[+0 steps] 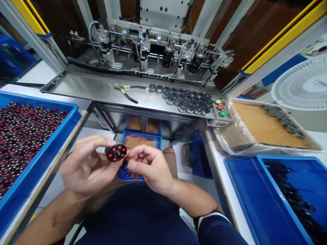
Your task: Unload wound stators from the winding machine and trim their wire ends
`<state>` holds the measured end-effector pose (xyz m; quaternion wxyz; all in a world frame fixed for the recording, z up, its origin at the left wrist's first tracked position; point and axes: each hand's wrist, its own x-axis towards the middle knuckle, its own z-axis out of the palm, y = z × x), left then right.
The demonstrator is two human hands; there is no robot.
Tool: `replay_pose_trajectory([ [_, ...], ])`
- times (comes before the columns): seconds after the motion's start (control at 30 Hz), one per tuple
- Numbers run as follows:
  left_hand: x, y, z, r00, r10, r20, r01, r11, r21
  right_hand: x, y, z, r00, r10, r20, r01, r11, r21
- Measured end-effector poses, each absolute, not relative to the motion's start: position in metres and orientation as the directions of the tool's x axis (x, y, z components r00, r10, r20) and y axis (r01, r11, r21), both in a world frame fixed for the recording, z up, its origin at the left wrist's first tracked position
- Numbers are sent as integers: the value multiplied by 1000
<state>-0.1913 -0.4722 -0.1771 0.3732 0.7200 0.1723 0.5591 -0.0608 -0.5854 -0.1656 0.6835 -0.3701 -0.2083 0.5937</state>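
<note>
Between its thumb and fingers, my left hand [88, 166] grips a round black part [117, 153] with red coils, its coil face turned up toward the camera. Beside that part's right edge, my right hand [150, 168] is closed in a pinch; whatever sits between those fingertips is too small to make out. Both hands are above my lap, in front of the metal ledge [89, 86]. On the ledge lie pliers [129, 91] with black and yellow-green handles, and to their right stand several dark metal rings [187, 98].
A blue bin [74, 108] of red-coiled parts is at left. At right are a plastic-lined box [258, 126], blue trays [242, 183] and a white fan [304, 83]. Behind the ledge stands a machine fixture [145, 47]; buttons [220, 107] sit at its right end.
</note>
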Motion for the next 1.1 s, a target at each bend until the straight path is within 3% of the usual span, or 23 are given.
replay_pose_trajectory([
  [0.1,-178,-482,-164,291,619,729,-251,-686,683,-56,-592,-162,75,987,-139,-570,-72,-818],
  [0.2,-174,-483,-157,400,720,567,-281,-493,823,-49,-600,-160,57,998,-35,-494,-2,-870],
  [0.27,-176,-481,-157,455,747,484,-313,-375,873,-40,-603,-160,-69,997,34,-399,4,-917],
  [0.33,-179,-479,-157,527,733,430,-337,-284,897,-27,-602,-158,-185,983,11,-282,-43,-958],
  [0.4,-182,-478,-157,626,678,385,-336,-211,918,-15,-599,-154,-110,992,-56,-250,-82,-965],
  [0.47,-183,-481,-157,711,606,356,-322,-170,931,-10,-594,-149,77,992,-95,-306,-67,-950],
  [0.57,-182,-487,-157,764,553,333,-303,-149,941,-15,-588,-144,161,983,-93,-356,-30,-934],
  [0.73,-178,-491,-159,711,605,358,-327,-167,930,-31,-590,-149,150,985,-90,-346,-33,-937],
  [0.87,-182,-485,-160,696,645,316,-304,-133,943,-28,-601,-157,113,993,-24,-229,3,-973],
  [1.03,-187,-482,-161,702,634,325,-305,-145,941,-6,-609,-156,-188,982,8,4,9,-1000],
  [1.1,-188,-486,-161,685,624,376,-311,-216,926,-2,-609,-150,-67,997,30,23,32,-999],
])
